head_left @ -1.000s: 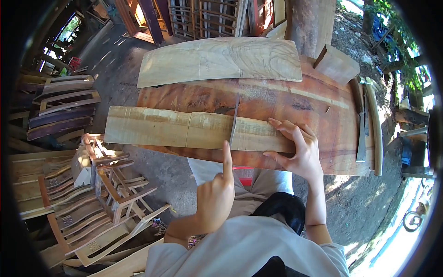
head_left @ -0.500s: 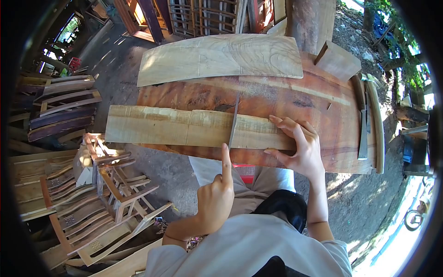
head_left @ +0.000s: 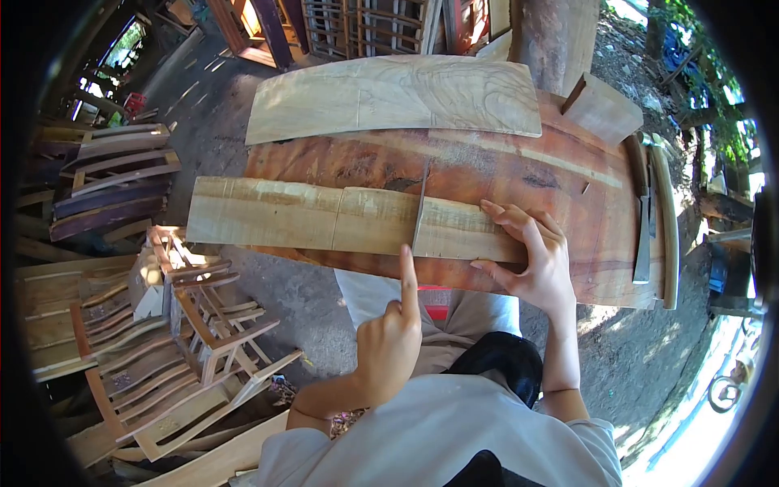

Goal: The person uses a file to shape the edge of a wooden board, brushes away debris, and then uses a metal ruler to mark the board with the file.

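Note:
A pale wooden board [head_left: 276,213] lies along the near side of a reddish-brown wooden tabletop [head_left: 568,187]. Across the board runs a thin dark metal strip [head_left: 422,203], seen edge-on, its far end reaching past the board. My right hand [head_left: 540,264] grips the board's right end, thumb at the near edge and fingers over the top. Below the strip, my left hand [head_left: 389,345] has its index finger stretched out, fingertip at the board's near edge beside the strip. Its other fingers are curled closed; what they hold, if anything, is hidden.
A wider curved board [head_left: 389,97] lies at the tabletop's far side. A wood block [head_left: 602,108] stands at the far right corner, with a chisel-like tool [head_left: 642,235] at the right edge. Wooden chair frames [head_left: 207,325] and stacked slatted pieces [head_left: 114,191] crowd the left.
The whole view has shifted slightly, so the table sits a little higher and to the right. Both hands keep their places against the board and the metal strip.

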A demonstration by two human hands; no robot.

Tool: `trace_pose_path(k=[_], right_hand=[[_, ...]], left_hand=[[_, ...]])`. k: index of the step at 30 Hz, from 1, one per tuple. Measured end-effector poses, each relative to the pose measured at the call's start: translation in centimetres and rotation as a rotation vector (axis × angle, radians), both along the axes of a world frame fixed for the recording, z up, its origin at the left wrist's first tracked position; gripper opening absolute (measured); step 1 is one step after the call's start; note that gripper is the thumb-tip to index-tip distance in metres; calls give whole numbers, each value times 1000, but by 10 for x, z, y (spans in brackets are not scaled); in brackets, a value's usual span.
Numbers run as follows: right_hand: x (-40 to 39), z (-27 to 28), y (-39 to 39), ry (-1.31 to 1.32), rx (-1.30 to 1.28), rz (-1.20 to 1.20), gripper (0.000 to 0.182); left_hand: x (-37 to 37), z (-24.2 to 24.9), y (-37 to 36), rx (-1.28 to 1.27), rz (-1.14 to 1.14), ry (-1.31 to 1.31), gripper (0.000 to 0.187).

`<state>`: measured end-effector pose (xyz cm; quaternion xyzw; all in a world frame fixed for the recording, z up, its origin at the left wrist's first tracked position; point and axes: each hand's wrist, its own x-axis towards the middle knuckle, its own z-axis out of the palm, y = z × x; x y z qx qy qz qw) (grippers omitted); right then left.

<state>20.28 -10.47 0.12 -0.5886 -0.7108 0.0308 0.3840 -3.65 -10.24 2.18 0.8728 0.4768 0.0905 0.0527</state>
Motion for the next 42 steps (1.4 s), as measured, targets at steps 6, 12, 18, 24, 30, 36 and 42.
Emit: trace_pose_path(k=[6,12,18,24,30,36,42], right_hand=[[0,-3,-1,-2,-10,-4,65],[1,0,-1,-14,-24,-10,64],[-1,-3,-1,-8,-10,-13,64],[1,-2,-1,-3,-3,-7,66],[-1,-5,-1,-22,4,-13,71],[0,-5,-2,1,-6,-15,65],[0,-6,-1,-6,12,-3,66]], left_hand=[[17,-11,28,17,-9,-66,83],[-8,0,-7,-9,-6,64,83],[15,-10,29,17,-31,-111,80],[6,-4,-4,19,23,-14,77],[13,-4,18,-22,-2,-99,74],[-2,-1,19,-19,18,-59,68],[-4,3,8,-63,42,-92,65]])
